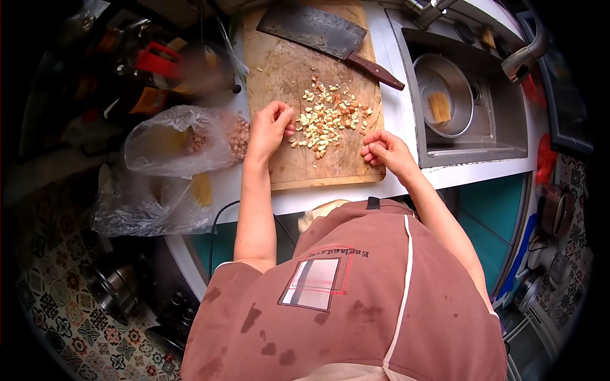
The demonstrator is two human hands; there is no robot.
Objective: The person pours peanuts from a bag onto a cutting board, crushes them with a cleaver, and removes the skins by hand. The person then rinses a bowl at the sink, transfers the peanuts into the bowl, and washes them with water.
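A pile of shelled, broken peanuts (324, 120), pale with some reddish skins, lies spread on the wooden cutting board (330, 173). At the pile's left edge is my left hand (270, 130), its thumb and fingers curled together; what they hold, if anything, is hidden. My right hand (389, 152) hovers near the board's right edge, fingers bent in against the thumb, and I cannot make out anything between them. Across the far end of the board rests a cleaver (314, 28) with a dark blade, its brown handle pointing right.
Left of the board sits a clear plastic bag (168, 136) with pinkish peanuts (238, 136) at its mouth. Another crumpled plastic bag (152, 206) lies nearer me. On the right, the sink (502, 143) holds a metal bowl (460, 95) with a yellowish sponge (439, 106) inside, below a faucet (524, 57).
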